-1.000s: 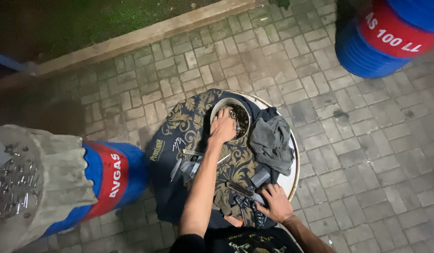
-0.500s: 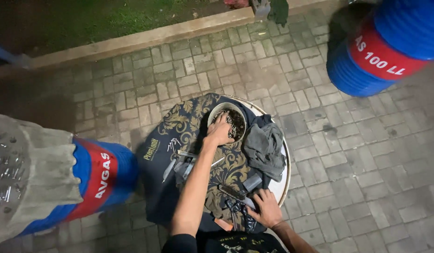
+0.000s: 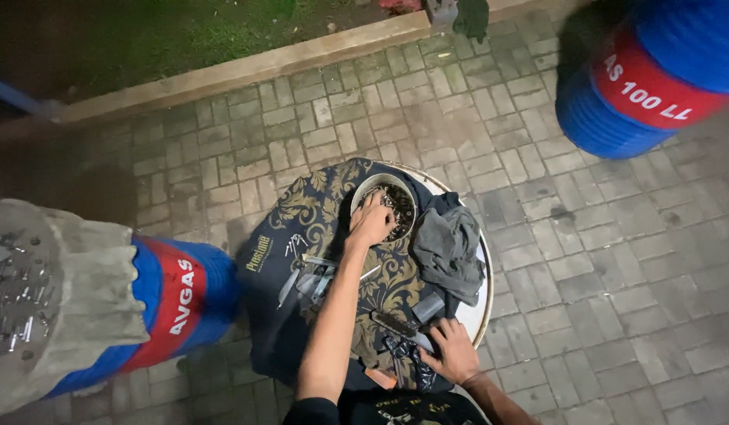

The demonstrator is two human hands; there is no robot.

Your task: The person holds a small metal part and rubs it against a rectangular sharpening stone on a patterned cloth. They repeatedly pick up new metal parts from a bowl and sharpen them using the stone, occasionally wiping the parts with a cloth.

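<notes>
Left grip (image 3: 371, 223) curled in bowl (image 3: 363, 191), contents unclear; right grip (image 3: 454, 352) flat over dark tool (image 3: 394, 324).

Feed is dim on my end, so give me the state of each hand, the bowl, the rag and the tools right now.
left hand: reaching into the bowl, fingers among its contents
right hand: resting on dark tools at the near edge
bowl: upright, holding small dark parts
grey rag: crumpled beside the bowl
metal tools: lying loose on the patterned cloth

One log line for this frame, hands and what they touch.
left hand: in bowl of small parts | right hand: on dark tool | surface: patterned cloth on round table | grey rag beside bowl
</notes>
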